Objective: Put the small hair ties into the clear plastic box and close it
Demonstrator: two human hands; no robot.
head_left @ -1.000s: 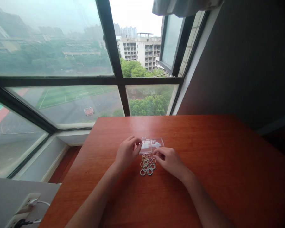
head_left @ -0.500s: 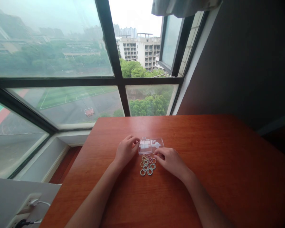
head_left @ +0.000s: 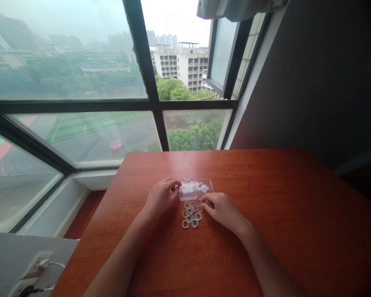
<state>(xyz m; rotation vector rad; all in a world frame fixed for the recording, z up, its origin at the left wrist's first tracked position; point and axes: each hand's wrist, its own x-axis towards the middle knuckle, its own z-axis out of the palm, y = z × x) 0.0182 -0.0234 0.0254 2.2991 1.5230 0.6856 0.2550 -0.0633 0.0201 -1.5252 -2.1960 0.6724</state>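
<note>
A small clear plastic box lies open on the reddish wooden table, its lid flat to the right. Just in front of it sits a loose pile of several small metal rings. My left hand rests left of the box, fingers curled, fingertips touching the box's left edge. My right hand lies to the right of the rings, fingers bent and pinched together at the pile's right edge; whether a ring is between them is hidden.
The table stands against a large window with dark frames at the back and a dark wall on the right. A white power strip with a plugged cable sits at the lower left, off the table.
My left hand has slid slightly left and lowered beside the box, its fingers curling in more. The right hand and the rings have barely moved.
</note>
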